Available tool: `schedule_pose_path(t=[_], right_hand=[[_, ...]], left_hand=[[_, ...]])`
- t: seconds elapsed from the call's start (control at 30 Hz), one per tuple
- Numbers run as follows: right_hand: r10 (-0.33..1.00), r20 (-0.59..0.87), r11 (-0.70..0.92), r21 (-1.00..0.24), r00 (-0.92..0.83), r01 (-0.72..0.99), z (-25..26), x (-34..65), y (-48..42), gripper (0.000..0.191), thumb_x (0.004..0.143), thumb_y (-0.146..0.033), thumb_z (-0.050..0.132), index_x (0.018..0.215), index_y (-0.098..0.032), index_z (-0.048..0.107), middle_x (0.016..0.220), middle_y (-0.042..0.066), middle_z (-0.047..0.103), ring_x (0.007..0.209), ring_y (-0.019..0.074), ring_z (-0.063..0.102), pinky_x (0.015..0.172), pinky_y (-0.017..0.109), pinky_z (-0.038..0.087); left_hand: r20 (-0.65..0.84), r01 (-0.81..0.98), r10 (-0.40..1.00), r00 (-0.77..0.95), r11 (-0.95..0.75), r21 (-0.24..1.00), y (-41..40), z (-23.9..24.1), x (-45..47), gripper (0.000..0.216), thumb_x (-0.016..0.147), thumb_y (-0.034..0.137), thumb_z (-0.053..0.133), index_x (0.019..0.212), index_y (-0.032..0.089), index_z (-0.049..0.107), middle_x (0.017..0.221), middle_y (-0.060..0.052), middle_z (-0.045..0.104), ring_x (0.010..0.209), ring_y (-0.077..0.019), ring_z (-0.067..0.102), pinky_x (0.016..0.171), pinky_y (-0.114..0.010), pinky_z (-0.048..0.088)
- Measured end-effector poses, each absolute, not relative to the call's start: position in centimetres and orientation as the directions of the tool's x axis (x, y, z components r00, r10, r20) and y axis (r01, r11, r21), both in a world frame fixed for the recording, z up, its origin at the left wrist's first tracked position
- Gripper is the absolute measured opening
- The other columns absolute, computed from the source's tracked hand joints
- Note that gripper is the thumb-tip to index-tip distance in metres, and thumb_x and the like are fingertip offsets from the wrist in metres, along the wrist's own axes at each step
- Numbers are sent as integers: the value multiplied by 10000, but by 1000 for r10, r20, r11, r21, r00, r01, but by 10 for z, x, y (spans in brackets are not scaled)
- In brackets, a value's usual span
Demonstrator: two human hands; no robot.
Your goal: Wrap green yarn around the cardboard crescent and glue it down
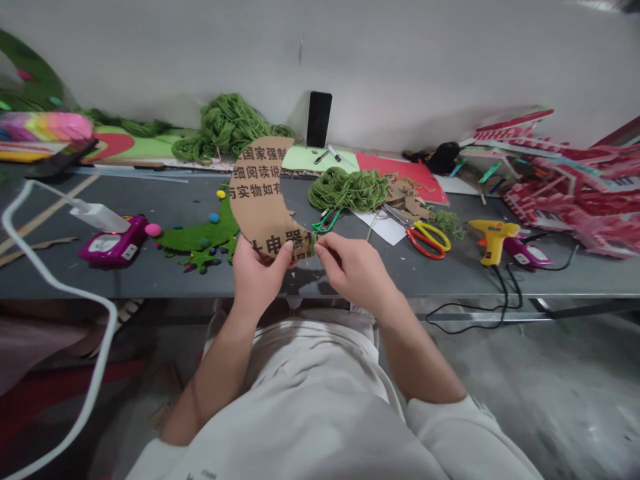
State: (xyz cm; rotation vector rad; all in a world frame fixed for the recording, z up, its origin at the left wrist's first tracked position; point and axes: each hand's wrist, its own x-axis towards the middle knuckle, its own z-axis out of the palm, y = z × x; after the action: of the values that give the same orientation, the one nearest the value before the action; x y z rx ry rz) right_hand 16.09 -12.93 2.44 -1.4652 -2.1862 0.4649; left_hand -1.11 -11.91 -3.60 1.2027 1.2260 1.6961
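Note:
A curved, crescent-like piece of brown cardboard [257, 200] with dark printed characters is held up over the table's front edge. My left hand [261, 277] grips its lower edge, thumb across the front. At the cardboard's lower right tip, green yarn [313, 243] is wound around it. My right hand [353, 267] pinches at that yarn with thumb and forefinger. Behind the hands lies a loose heap of green yarn [347, 190]. A green felt shape with coloured pompoms [200, 233] rests left of the cardboard, partly hidden by it.
Scissors with red and yellow handles [427, 239] lie to the right, near a yellow glue gun [493, 240] with black cord. Purple boxes [113, 241] sit at both sides. A phone [319, 120] leans against the wall beside a bigger yarn pile [227, 123]. A white cable [103, 347] hangs at left.

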Motion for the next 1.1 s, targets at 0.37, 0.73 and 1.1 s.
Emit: schedule_pose_path(t=[0.37,0.73,1.1], right_hand=[[950,241,307,-846,-201,435,-12,158,-150,296,1003,-381,520,880,-159,674,690,-5,554,620,109,448,614,234,355],[955,216,257,-945,-205,202,-20,157,-150,271,946,-369,614,844,-148,734,779,36,688,722,138,567,687,243,454],[950,119,134,-990,-288,34,-26,169,-144,345,895,-464,690,821,-134,760,669,13,584,612,98,452,592,236,384]], left_hand=[[241,-128,913,-329,-296,946,-121,-40,-15,491,734,411,880,1036,174,573,886,-29,744,634,-161,725,532,-263,637],[129,-403,968,-217,-209,891,-121,-33,-13,490,675,352,922,1016,174,618,866,-25,757,619,-160,728,481,-221,598],[93,-514,994,-58,-110,850,-120,-31,-18,450,656,344,936,946,159,645,784,-9,731,500,-109,654,437,-200,572]])
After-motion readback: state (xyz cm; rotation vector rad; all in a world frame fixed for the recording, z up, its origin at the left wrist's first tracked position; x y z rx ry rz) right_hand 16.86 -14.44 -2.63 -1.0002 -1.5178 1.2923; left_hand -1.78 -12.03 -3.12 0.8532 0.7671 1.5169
